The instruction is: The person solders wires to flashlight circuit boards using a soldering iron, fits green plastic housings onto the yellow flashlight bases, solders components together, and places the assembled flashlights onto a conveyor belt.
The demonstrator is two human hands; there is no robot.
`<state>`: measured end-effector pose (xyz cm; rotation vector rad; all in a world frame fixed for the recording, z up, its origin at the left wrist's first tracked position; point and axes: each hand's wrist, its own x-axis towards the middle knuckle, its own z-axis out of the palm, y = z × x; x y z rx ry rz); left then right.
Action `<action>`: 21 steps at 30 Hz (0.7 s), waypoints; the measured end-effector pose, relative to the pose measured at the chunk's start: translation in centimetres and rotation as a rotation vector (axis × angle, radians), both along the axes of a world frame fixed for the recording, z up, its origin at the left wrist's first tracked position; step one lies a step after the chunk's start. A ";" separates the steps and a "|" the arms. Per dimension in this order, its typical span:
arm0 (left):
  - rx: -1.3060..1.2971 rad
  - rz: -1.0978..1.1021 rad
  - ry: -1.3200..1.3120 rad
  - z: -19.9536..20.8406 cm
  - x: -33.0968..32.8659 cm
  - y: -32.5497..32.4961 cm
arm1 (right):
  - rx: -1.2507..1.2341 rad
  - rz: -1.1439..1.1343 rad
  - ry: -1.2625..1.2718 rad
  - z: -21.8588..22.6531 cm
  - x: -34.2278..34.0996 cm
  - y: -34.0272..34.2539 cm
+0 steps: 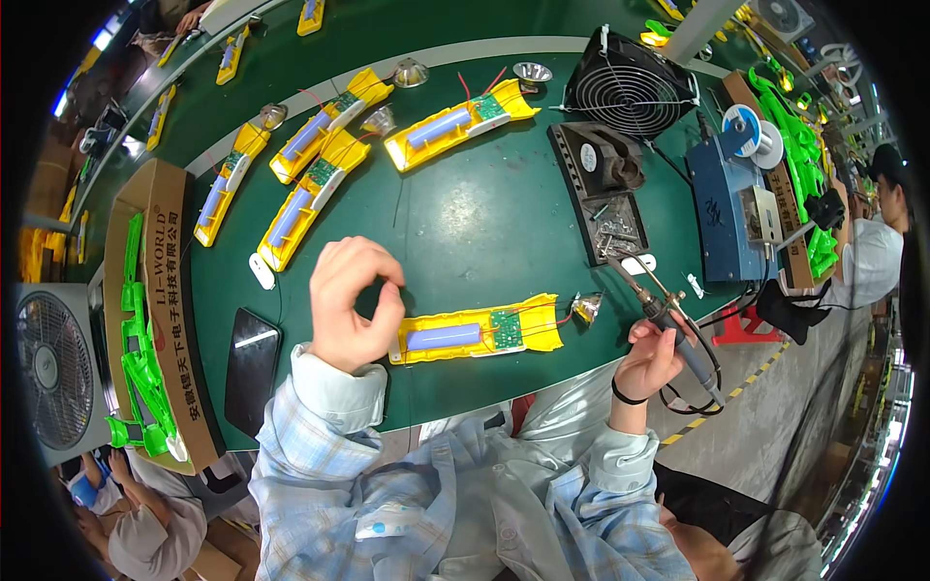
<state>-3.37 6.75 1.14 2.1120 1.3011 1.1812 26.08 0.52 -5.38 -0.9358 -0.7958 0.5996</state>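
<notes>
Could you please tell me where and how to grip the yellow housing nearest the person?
The yellow housing is probably best gripped across both long sides at its left end, coming from the left, near the left hand. It lies crosswise, open side up; the circuit board and reflector lie rightward, nearer the right hand holding the soldering iron.

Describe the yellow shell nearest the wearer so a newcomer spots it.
Find the green table's near edge. There, between the left hand and right hand, lies the shell. It alone lies crosswise at that edge; the other yellow shells sit farther off.
</notes>
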 end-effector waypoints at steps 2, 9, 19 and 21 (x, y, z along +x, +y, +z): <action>-0.112 0.047 0.037 0.4 -0.1 -0.3 | 0.000 -0.009 0.024 0.0 0.1 0.0; -0.424 -1.487 -0.284 2.8 -2.8 0.8 | -0.008 0.023 0.015 0.3 0.1 0.1; -0.454 -0.727 0.286 2.6 -0.9 -0.7 | -0.017 -0.011 0.001 0.6 0.1 0.3; -0.434 -0.719 0.276 2.5 -0.9 -0.7 | 0.006 0.012 0.027 0.8 0.0 0.2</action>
